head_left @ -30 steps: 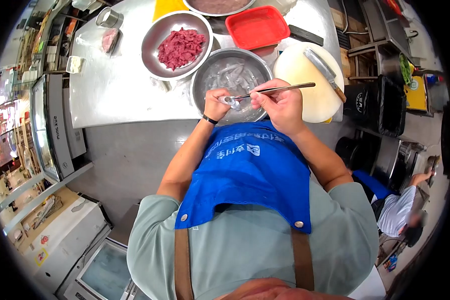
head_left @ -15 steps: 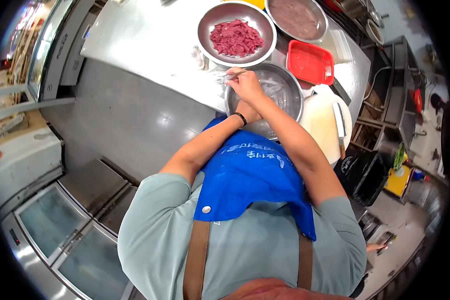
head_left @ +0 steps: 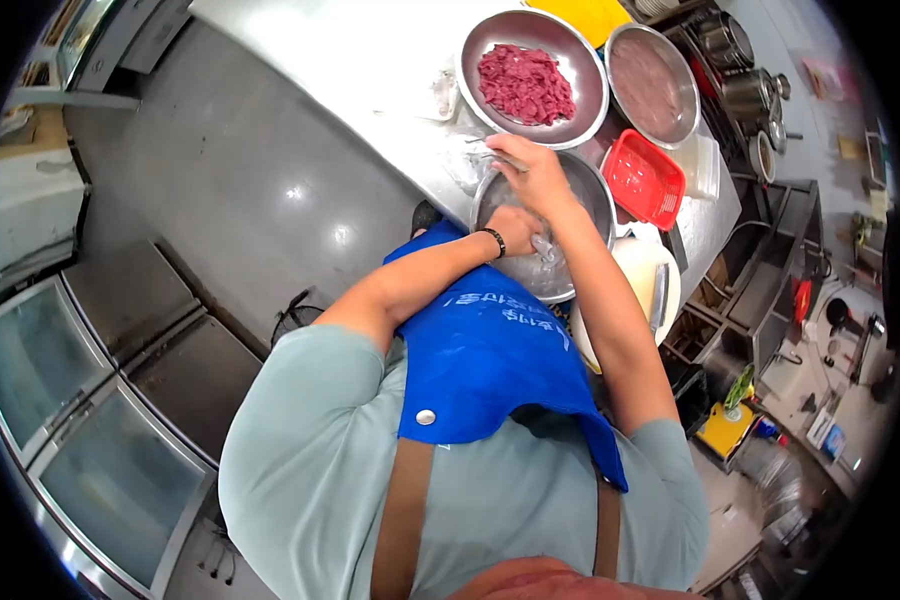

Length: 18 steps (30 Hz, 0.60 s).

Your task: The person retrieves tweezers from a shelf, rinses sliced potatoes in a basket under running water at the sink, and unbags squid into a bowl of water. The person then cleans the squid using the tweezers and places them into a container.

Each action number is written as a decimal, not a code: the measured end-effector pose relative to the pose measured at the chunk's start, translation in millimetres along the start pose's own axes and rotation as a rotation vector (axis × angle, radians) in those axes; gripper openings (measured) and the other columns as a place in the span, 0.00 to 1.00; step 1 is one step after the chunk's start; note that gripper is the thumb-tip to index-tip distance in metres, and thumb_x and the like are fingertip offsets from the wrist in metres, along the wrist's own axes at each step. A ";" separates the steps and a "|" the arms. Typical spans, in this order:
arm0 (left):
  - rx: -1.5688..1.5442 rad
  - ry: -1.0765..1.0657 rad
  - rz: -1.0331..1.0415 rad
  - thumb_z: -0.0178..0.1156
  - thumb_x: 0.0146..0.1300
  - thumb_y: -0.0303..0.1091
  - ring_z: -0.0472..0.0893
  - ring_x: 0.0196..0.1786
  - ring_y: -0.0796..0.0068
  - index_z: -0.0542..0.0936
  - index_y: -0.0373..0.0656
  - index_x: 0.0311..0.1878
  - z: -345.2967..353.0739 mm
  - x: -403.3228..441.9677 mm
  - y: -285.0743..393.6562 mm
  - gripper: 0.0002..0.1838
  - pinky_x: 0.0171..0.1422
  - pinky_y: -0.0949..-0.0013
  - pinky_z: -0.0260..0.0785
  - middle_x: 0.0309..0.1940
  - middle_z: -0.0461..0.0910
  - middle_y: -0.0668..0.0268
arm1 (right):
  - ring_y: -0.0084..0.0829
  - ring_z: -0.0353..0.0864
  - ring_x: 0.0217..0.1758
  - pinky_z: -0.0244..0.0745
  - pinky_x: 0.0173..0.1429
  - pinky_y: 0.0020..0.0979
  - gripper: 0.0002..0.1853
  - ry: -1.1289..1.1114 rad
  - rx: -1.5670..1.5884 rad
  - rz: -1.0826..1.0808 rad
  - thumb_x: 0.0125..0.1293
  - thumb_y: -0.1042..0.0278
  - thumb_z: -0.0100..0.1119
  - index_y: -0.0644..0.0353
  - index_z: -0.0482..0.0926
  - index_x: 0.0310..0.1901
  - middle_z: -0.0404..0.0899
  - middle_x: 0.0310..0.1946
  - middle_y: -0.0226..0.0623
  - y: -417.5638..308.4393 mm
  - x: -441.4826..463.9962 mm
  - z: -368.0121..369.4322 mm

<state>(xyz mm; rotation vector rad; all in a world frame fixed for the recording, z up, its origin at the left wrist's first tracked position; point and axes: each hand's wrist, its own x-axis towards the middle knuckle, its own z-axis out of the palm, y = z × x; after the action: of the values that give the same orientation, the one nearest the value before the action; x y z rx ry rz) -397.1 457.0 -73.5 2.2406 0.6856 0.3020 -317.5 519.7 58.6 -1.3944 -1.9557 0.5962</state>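
Over the steel bowl [head_left: 595,185] at the table's edge, my left hand [head_left: 515,230] is closed on a pale, translucent piece [head_left: 544,248] that pokes out on its right side. My right hand [head_left: 532,172] is beyond it, above the bowl's far left rim, with the thin metal tweezers [head_left: 505,155] pinched between its fingers. Their tips point left, over a clear plastic bag [head_left: 462,158] on the table, and are too blurred to tell whether they hold anything. Behind the hands stands a bowl of red sliced meat [head_left: 526,84].
Right of the bowls are a red basket [head_left: 644,180], a clear container [head_left: 702,165] and a round cutting board [head_left: 635,262] with a knife [head_left: 659,298] on it. A bowl of pinkish contents [head_left: 650,84] stands at the back. The steel table [head_left: 340,75] extends to the left.
The view has turned, so the table now slants down to the right. My right hand with the tweezers has moved from the bowl's right side to its far left, away from the piece in my left hand.
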 end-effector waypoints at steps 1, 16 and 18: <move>-0.003 0.011 -0.013 0.66 0.47 0.50 0.84 0.38 0.58 0.86 0.56 0.33 3.0 -0.6 -2.4 0.13 0.43 0.55 0.76 0.33 0.86 0.62 | 0.34 0.85 0.43 0.79 0.49 0.31 0.21 0.001 0.080 0.088 0.53 0.84 0.67 0.61 0.79 0.50 0.83 0.44 0.40 -7.7 0.7 -6.2; -0.516 0.003 -0.063 0.76 0.41 0.44 0.82 0.26 0.60 0.84 0.47 0.26 -17.3 7.3 2.7 0.14 0.33 0.60 0.72 0.22 0.81 0.59 | 0.26 0.86 0.28 0.79 0.36 0.25 0.09 0.383 0.085 0.632 0.57 0.73 0.69 0.67 0.82 0.37 0.85 0.26 0.41 -80.8 -86.6 -111.0; -0.640 0.020 -0.021 0.76 0.42 0.37 0.80 0.23 0.70 0.82 0.41 0.25 -30.8 8.4 16.6 0.14 0.32 0.68 0.70 0.20 0.80 0.60 | 0.25 0.85 0.27 0.78 0.34 0.25 0.08 0.347 0.019 0.655 0.57 0.74 0.69 0.66 0.82 0.36 0.85 0.26 0.40 -106.4 -109.2 -130.7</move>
<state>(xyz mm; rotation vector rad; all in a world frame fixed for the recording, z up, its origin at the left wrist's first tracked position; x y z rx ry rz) -396.5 470.8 -40.3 1.6216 0.5268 0.4601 -266.7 380.4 194.2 -1.9831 -1.2042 0.6007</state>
